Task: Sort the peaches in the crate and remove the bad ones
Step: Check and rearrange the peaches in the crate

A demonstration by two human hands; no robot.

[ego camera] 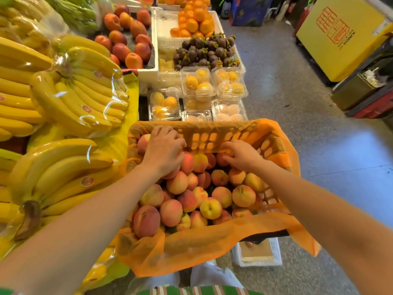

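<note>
Landmark: orange slotted crate (212, 138), lined with an orange mesh liner (191, 245) draped over its rim. Packed with peaches (210, 207), piled several deep, mostly pink-orange, a few yellower near the middle.

Both hands inside the crate at its far end, well apart from each other.
- Left hand (163, 152): palm down in the crate's far-left corner, fingers curled over the pile. Grip hidden under the palm, can't tell if holding anything.
- Right hand (240, 155): against the crate's far wall, right of middle. Fingers and thumb curled round one peach (222, 159) on top of the pile.

Around the crate:
- Left: bagged banana bunches (80, 90) on yellow sheeting.
- Just beyond the far wall: clear clamshell packs (197, 84) of yellow fruit, some in foam netting.
- Farther beyond: mangosteens (204, 52), then mandarins (195, 20).
- Beyond and left: white foam bin (148, 71) of red-orange fruit.
- Under the near-right corner: white foam box (257, 255) on the floor.
- Far right, across the floor: yellow carton (340, 35) with red print.
</note>
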